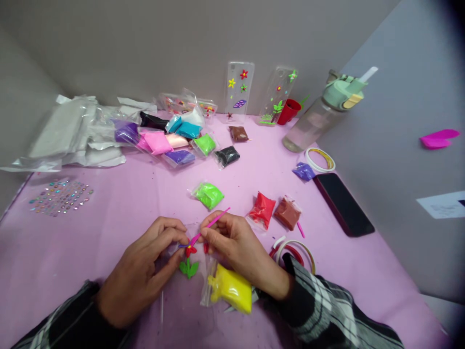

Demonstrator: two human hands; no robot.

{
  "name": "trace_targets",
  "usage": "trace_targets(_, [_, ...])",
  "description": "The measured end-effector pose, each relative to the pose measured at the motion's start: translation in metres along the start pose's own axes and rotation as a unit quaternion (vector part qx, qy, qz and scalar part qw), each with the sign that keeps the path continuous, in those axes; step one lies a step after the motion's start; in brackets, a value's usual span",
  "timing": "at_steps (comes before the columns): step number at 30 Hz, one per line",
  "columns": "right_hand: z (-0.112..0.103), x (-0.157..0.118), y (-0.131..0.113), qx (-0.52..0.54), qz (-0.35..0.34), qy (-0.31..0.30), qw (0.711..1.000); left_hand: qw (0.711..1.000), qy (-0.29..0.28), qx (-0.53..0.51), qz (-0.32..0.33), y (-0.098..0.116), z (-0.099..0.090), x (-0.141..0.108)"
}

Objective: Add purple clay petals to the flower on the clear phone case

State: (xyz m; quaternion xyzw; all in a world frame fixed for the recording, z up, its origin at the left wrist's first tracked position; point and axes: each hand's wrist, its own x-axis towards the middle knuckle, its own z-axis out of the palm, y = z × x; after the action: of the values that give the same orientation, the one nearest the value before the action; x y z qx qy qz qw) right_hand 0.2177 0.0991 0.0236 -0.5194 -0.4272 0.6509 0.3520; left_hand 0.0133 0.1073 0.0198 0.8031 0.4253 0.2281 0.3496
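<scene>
My right hand (236, 247) pinches a thin pink sculpting tool (214, 224), its tip near a small red clay flower (190, 250). Green clay leaves (189, 268) sit below the flower. Both appear to lie on a transparent phone case (181, 298), which is hard to make out against the pink cloth. My left hand (145, 269) curls around the case's upper part, with its fingertips beside the flower. A bagged lump of yellow clay (230, 288) lies under my right wrist.
Bagged clay in several colours covers the pink table cover (90, 242), including green (209, 195), red (262, 210) and brown (287, 213). Decorated clear phone cases (239, 87) stand at the back. A water bottle (319, 111), black phone (343, 203) and gem stickers (61, 197) lie around.
</scene>
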Motion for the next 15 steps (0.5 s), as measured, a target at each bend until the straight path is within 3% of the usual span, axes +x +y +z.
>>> trace_targets(15, [-0.0001,-0.0004,-0.0009,-0.01,-0.002,-0.001,1.0,1.0,-0.008,-0.005,0.006,0.0,0.0017,0.0008])
